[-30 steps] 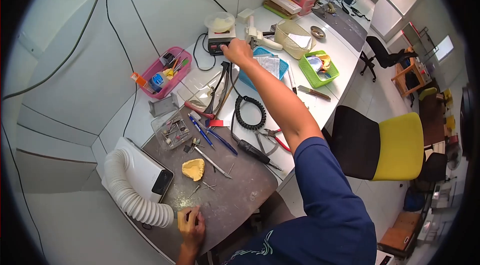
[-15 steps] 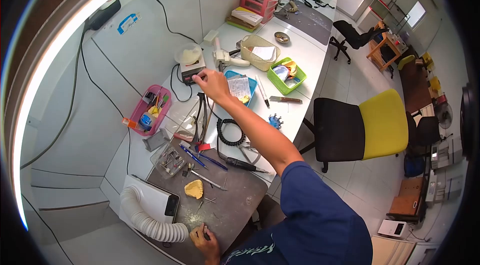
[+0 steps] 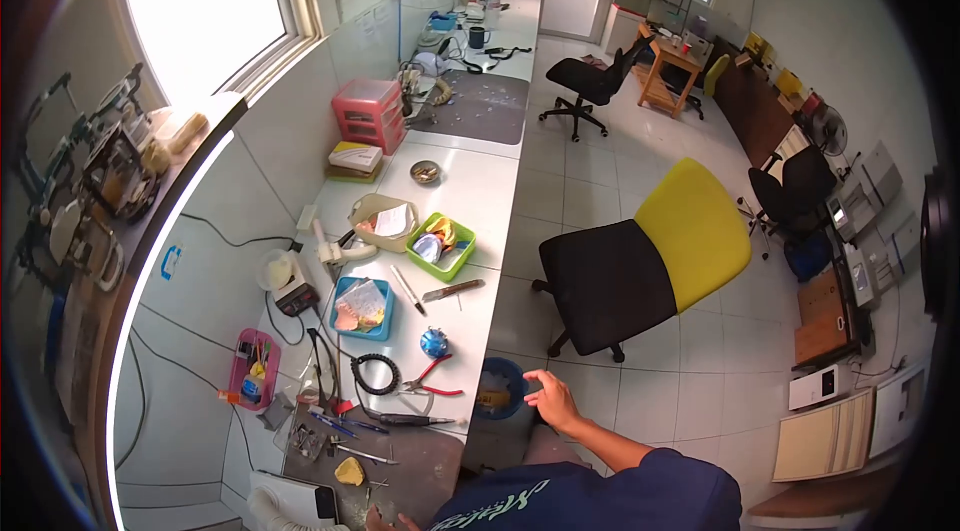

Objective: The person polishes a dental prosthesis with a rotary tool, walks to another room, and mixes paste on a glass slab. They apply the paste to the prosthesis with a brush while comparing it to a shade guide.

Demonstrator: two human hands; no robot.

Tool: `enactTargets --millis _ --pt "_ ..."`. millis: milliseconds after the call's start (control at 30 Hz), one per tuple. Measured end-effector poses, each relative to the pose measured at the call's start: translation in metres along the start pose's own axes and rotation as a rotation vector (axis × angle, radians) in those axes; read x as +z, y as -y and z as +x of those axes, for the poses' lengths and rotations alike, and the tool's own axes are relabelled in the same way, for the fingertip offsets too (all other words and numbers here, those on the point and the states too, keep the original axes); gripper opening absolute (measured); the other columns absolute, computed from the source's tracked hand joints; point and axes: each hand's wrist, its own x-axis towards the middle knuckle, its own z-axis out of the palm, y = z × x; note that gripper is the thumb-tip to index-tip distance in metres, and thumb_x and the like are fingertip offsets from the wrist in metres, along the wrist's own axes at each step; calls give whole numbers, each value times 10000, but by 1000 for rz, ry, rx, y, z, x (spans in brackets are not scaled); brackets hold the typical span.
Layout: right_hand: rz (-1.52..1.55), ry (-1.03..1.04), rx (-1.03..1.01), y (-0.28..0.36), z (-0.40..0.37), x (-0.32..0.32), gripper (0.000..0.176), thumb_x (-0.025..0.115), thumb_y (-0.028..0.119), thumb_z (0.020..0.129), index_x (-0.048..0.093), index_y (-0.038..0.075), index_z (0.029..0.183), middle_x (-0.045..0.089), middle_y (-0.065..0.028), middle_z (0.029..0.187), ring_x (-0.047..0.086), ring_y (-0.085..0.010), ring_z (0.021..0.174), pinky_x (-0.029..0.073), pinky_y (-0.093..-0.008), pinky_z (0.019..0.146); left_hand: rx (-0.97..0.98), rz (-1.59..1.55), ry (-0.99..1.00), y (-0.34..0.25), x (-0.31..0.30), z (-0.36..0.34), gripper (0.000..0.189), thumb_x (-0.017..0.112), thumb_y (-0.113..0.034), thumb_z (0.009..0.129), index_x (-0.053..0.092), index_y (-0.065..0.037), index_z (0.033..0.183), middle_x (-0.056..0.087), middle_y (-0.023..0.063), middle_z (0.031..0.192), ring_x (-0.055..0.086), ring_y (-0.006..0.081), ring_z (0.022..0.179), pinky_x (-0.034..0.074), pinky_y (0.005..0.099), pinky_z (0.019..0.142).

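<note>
My right hand (image 3: 553, 401) hangs in the air beside the bench edge, close to a round blue bin (image 3: 503, 388) on the floor. Its fingers are apart and slightly bent, and nothing shows in them. At the bottom edge of the view my left hand (image 3: 392, 519) rests by the grey mat (image 3: 425, 461), mostly cut off, so its grip is hidden. A yellow dental cast (image 3: 349, 471) lies on the mat near that hand. A dark handpiece (image 3: 400, 419) with a coiled black cord (image 3: 374, 374) and red-handled pliers (image 3: 432, 376) lie farther up.
On the white bench are a blue basket (image 3: 362, 309), a green basket (image 3: 441, 247), a knife (image 3: 453, 293), a blue ball-like object (image 3: 434, 341) and a small box device (image 3: 296, 298). A white hose (image 3: 268, 511) bends at lower left. A yellow-backed chair (image 3: 610, 276) stands right.
My right hand has left the small box device on the bench and moved toward me, off the bench side by the bin. The view has tilted up, and my left hand is now mostly cut off.
</note>
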Motion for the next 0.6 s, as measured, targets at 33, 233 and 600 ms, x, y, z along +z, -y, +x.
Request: enactTargets --millis 33,233,600 --pt "-85 62 83 -20 -8 -12 418 357 -100 844 608 18 1157 616 -162 1098 696 -255 934 575 -332 777 2 -47 10 -14 7 3 591 616 -210 791 500 10 1327 555 175 1112 554 336 982 452 422 804" --pt "-170 774 202 -166 -24 -73 465 618 417 877 612 156 1262 630 -136 1226 588 -308 1172 462 -417 983 5 -406 264 -154 78 46 596 567 1 770 459 -8 1356 556 156 1126 588 281 955 488 345 705" --pt "-436 539 780 -315 -80 -189 508 654 447 826 624 164 1247 640 -133 1227 596 -310 1163 475 -423 963 -8 -641 589 -336 173 103 481 579 49 852 474 1 1318 620 163 1076 640 274 957 514 354 835"
